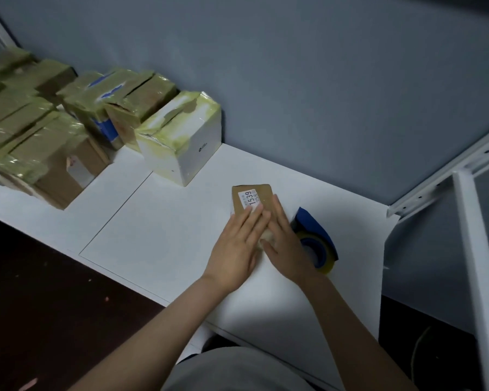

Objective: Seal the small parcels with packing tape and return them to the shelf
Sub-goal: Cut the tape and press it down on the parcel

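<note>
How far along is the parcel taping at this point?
Done: taped parcels stacked at the left end of the shelf. In hand: left hand and right hand press flat on the small brown parcel labelled 1539, tape dispenser beside it. Left: its tape is hidden, so sealing may be unfinished; it has yet to join the stack.

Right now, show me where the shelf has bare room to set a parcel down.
Widest bare patch: shelf between the white box and the left hand. A smaller strip lies between the tape and the shelf's right edge. Crowded: the taped boxes at the left.
</note>
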